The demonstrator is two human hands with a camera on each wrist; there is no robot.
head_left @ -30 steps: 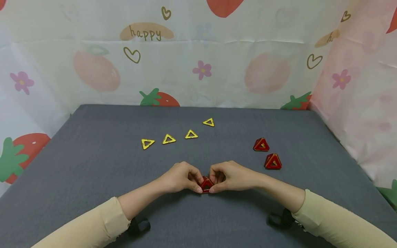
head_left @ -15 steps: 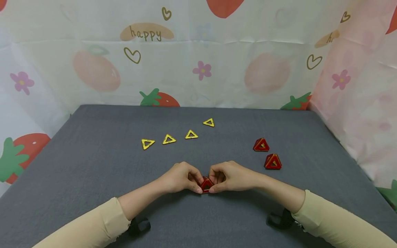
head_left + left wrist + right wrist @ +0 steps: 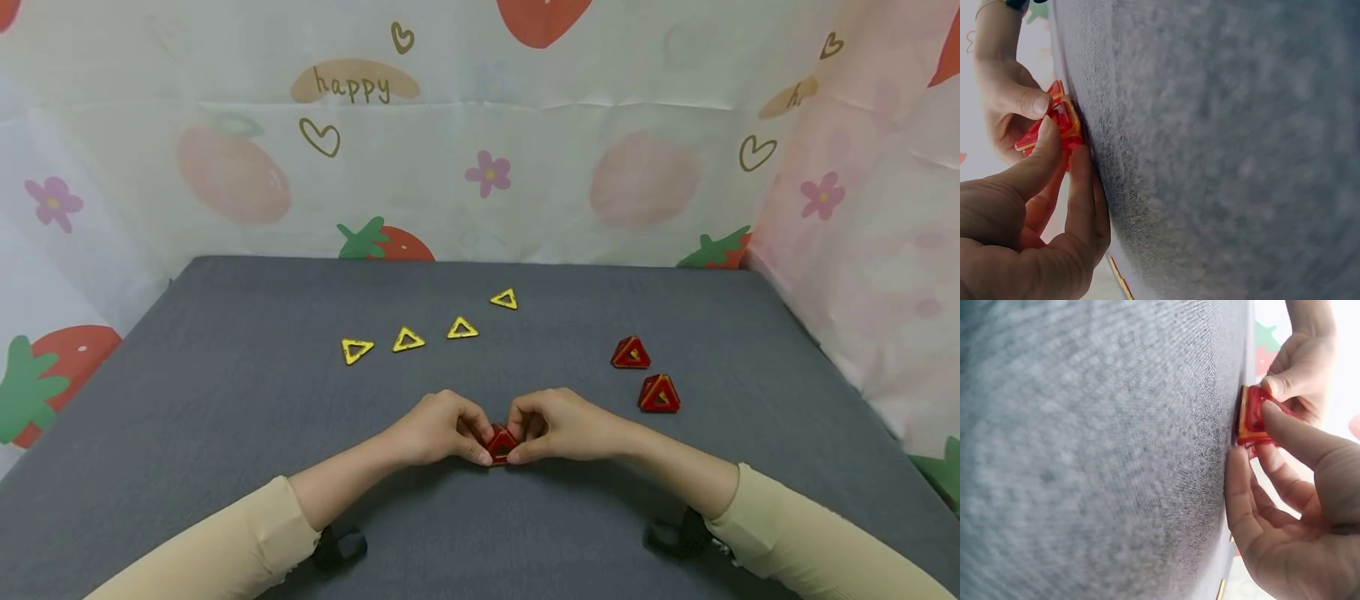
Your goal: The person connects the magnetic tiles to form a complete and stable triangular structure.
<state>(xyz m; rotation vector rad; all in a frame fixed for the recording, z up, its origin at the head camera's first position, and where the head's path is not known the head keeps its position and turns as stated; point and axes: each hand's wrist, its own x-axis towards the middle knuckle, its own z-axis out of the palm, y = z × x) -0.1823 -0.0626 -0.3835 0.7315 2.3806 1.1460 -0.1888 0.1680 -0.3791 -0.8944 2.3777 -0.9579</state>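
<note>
- Cloth [image 3: 555, 100]: hanging behind and beside the table [image 3: 480, 533], displaying strawberries, flowers, hearts and the word "happy".
- Table: presenting a dark grey top, with its far edge running along the cloth.
- Sleeves, left [image 3: 217, 542] and right [image 3: 817, 525]: entering from the lower corners, pale yellow, ending partway along the forearms.
- Left hand [image 3: 450, 427]: pinching the red block [image 3: 501, 437] from its left side, thumb nearer the wearer.
- Right hand [image 3: 551, 425]: pinching the same block from the opposite side, mirroring the left.
- Bands, left [image 3: 337, 546] and right [image 3: 678, 533]: showing black beneath the cuffs.
- Red block: sitting low between both hands, near the middle of the table, turning a triangular face toward the wearer.
- Far block [image 3: 628, 350] and near block [image 3: 654, 395]: standing to the right, apart from each other, both red.
- Triangles [image 3: 347, 350]: lying flat beyond the hands, four in number, yellow and hollow, forming a spaced row that is slanting away rightward.
</note>
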